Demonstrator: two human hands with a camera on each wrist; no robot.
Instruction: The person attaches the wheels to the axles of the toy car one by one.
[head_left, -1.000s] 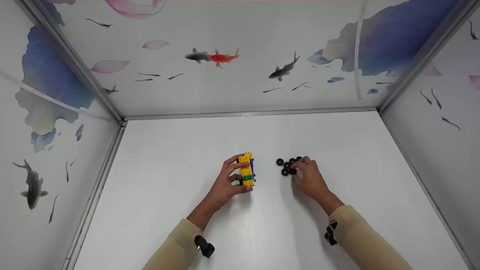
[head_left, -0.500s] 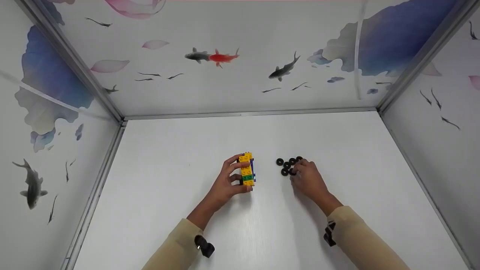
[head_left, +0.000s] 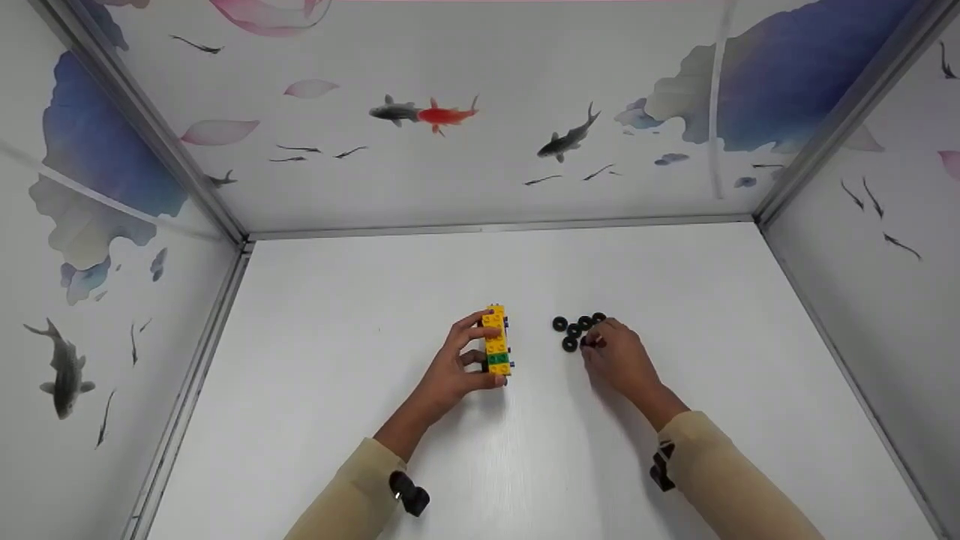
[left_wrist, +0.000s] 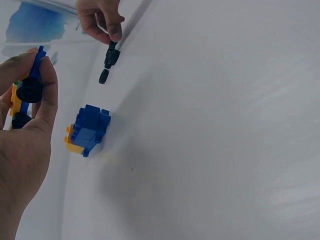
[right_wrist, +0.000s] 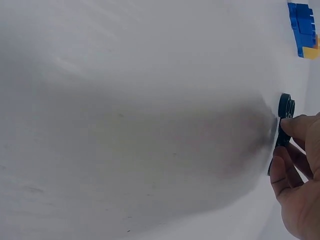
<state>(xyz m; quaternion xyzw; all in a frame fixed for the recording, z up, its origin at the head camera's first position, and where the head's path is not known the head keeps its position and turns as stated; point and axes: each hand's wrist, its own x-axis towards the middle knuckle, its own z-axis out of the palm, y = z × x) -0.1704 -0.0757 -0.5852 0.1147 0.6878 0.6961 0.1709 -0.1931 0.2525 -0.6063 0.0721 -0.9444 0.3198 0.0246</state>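
Note:
My left hand [head_left: 456, 366] grips a toy vehicle of yellow, green and blue building bricks [head_left: 496, 341], its studded yellow side facing up in the head view. Black wheels [left_wrist: 30, 91] show on the held vehicle in the left wrist view. My right hand [head_left: 624, 361] has its thumb and fingers on a small black wheel [head_left: 587, 342], pinching it at the near right of a loose cluster. Several other black wheels [head_left: 570, 344] lie around those fingertips. In the right wrist view the fingers partly cover the wheels [right_wrist: 285, 106].
A second blue and yellow brick build [left_wrist: 90, 125] stands on the white table [head_left: 337, 420], below the left hand in the left wrist view. Printed walls [head_left: 480, 180] with metal edging enclose the back and sides.
My left hand has turned the brick vehicle slightly and shifted it a little right, so less blue shows. My right fingers have drawn in over the near right wheel, which is now mostly covered.

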